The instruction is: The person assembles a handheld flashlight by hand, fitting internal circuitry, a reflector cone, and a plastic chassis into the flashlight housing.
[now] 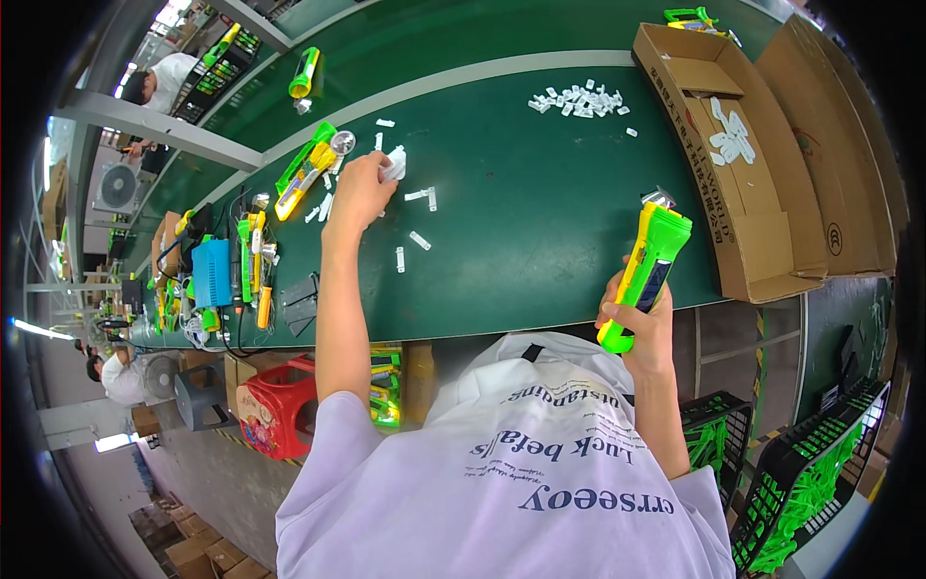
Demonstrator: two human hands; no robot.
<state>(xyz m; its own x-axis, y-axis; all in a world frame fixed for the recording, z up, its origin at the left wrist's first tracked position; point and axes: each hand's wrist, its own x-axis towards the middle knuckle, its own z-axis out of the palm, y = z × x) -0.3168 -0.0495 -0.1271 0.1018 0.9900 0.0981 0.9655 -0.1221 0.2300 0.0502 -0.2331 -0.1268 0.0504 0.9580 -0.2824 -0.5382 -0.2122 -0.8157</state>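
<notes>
My right hand [644,317] is wrapped round a green and yellow flashlight [656,253], its dark panel facing up and its reflector hanging off the far end. Over the left part of the green table, my left hand [359,193] is closed with its fingertips on white plastic pieces [394,163]; how many it grips is hidden. Around that hand lie several loose white clips [419,240]. Just left of it rests another green and yellow flashlight [307,179] with its round reflector [343,143] showing.
A heap of small white parts [579,99] lies at the far side. An open cardboard box [730,227] with white pieces stands at right. Flashlight parts, a blue box [212,273] and tools crowd the left end. Below are a red stool [280,407] and black crates [810,473].
</notes>
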